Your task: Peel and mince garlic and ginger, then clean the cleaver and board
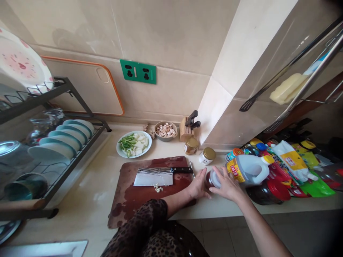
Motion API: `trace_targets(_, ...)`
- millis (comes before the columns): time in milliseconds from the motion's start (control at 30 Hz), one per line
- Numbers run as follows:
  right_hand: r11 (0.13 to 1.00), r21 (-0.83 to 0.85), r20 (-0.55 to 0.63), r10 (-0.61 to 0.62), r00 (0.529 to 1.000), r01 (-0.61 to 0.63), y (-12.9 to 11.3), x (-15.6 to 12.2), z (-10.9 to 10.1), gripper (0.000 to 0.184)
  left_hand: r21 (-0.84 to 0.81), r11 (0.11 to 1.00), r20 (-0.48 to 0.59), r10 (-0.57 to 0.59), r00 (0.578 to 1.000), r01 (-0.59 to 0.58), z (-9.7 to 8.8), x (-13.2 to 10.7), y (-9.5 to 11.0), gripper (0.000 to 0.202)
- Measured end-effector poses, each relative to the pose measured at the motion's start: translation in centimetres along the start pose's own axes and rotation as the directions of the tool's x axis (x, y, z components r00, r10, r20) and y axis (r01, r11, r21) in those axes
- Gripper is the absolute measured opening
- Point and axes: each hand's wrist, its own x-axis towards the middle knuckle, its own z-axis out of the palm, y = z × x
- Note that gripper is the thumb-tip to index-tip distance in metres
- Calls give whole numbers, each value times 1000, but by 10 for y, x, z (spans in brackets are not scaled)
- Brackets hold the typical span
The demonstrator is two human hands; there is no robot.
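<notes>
A cleaver (155,177) lies on a chopping board (125,203), its handle just beside the left hand (197,184). That hand and the right hand (226,186), both partly curled, grip a dark jar (210,180) between them, near a white jug (248,169).

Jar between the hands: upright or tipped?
Tipped: the jar lies level, dark end at the left hand, white cap at the right hand.

no legible text, yellow label (232,170) on white plastic jug (248,170) too small, packet print (291,160) blurred
</notes>
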Motion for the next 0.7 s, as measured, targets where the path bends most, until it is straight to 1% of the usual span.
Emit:
trace_targets(67, 992, 59, -10, -111, 994, 111, -1, -7, 2, 90, 56, 998, 20, 9, 1000, -10, 10, 7, -8, 149)
trace_targets(100, 984, 87, -30, -154, 988, 156, -1, -10, 4, 90, 79, 997, 36, 18, 999, -20, 12, 9, -10, 148)
trace_targets(167, 969, 142, -81, -191, 978, 201, 1, -13, 4, 87, 98, 993, 54, 64, 997, -69, 13, 9, -7, 136)
trace_targets(233, 952, 207, -118, -206, 971, 227, 5, -19, -2, 82, 108, 985, 52, 131, 990, -136, 10, 8, 3, 119)
trace_targets(267, 936, 243, -122, -230, 966, 254, 9, -22, -8, 80, 110, 980, 43, 165, 985, -169, 7, 7, 11, 113)
trace_targets(367, 882, 328, -93, -326, 941, 338, 21, -38, -40, 73, 117, 957, 26, 265, 964, -266, -4, 9, 44, 109)
trace_targets(467, 868, 319, -91, -373, 924, 381, 32, -51, -81, 63, 108, 937, 44, 328, 944, -331, -16, 14, 89, 109)
trace_targets(567, 866, 270, -134, -398, 907, 420, 35, -55, -116, 54, 71, 947, 29, 313, 949, -314, -24, 19, 130, 108)
trace_targets(633, 859, 244, -171, -419, 892, 450, 34, -51, -130, 52, 35, 958, -2, 283, 959, -283, -26, 19, 151, 106)
trace_targets(700, 847, 215, -206, -448, 870, 487, 33, -45, -139, 52, 5, 970, -45, 245, 969, -245, -27, 18, 166, 104)
